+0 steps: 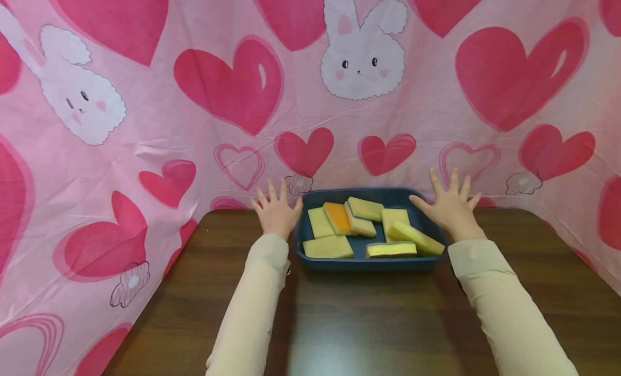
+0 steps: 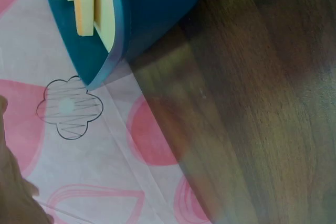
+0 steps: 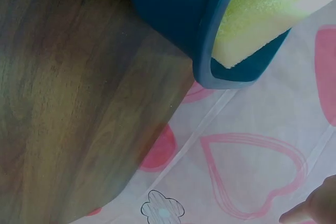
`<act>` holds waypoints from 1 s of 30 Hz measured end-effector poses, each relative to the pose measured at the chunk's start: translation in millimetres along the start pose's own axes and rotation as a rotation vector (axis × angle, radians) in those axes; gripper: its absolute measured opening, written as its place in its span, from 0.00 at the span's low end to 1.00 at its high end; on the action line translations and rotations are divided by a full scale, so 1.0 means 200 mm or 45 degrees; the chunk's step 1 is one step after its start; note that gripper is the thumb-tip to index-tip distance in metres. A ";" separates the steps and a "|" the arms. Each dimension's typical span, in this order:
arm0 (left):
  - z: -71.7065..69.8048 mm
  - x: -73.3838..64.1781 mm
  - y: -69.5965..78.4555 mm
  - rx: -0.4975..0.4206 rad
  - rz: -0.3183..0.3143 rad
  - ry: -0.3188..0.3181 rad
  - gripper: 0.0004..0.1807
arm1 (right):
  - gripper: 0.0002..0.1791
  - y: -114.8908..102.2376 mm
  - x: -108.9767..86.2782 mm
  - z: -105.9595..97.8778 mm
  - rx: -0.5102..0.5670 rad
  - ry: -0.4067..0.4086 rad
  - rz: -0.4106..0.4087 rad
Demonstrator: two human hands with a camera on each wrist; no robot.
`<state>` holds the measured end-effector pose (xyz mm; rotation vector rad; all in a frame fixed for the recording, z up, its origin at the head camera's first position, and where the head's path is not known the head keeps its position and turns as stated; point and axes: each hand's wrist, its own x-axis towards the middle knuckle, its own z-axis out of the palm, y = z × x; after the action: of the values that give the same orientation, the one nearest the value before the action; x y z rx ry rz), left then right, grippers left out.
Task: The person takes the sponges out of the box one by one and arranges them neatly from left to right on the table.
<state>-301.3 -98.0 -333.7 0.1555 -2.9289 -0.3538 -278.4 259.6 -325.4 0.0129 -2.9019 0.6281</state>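
A dark blue tub stands at the far side of the table, holding several sponges. Most are pale yellow, like the flat sponge at the front left; one shows an orange face. A thick yellow sponge leans against the right end, its corner near the rim. My left hand is at the tub's left end, fingers spread and straight, thumb beside the rim. At the right end, my right hand has its fingers fanned out, thumb over the rim corner. Neither hand holds anything.
Brown wood-grain table extends in front of the tub and to both sides. Behind it hangs a pink cloth printed with hearts and rabbits, close to the tub's back edge. The cloth also runs along the left and right sides.
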 end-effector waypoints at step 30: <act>0.01 -0.03 -0.01 0.042 0.003 -0.095 0.42 | 0.54 0.07 -0.01 0.07 0.032 -0.096 0.070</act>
<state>-295.0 -99.3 -338.0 0.1463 -3.0092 -0.3179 -279.5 267.4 -343.8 -0.0407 -2.9762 0.6874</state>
